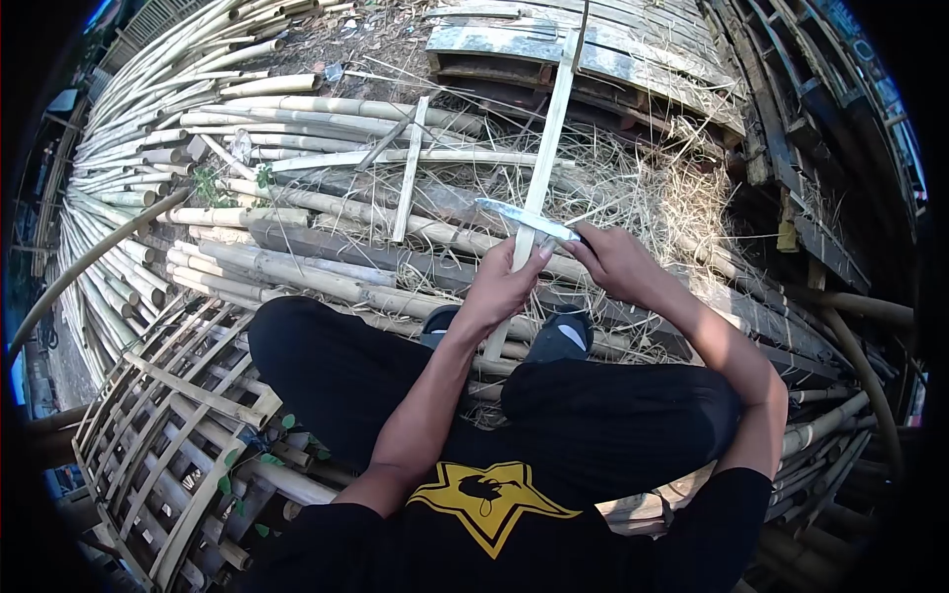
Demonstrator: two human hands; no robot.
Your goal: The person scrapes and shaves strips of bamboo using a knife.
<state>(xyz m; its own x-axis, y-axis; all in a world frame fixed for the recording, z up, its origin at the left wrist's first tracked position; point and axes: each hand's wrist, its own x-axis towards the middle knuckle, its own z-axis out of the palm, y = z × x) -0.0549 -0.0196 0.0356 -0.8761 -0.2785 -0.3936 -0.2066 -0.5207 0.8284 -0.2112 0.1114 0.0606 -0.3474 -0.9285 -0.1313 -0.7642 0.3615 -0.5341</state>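
Observation:
A long, flat bamboo strip [547, 148] stands tilted in front of me, its lower end between my feet. My left hand [499, 282] is closed around the strip just under the blade. In my right hand [615, 259] is a knife [524, 216], its handle mostly hidden by my fingers. The knife's blade lies across the strip and points left, touching or very close to its face. Thin shavings [593, 188] lie tangled around and beyond the strip.
Cut bamboo poles [326, 198] are piled ahead and to the left. A wooden pallet [514, 44] sits at the back, with more pallets [781, 119] stacked at right. A woven bamboo lattice [178, 415] lies at lower left. A shorter strip [410, 168] rests on the poles.

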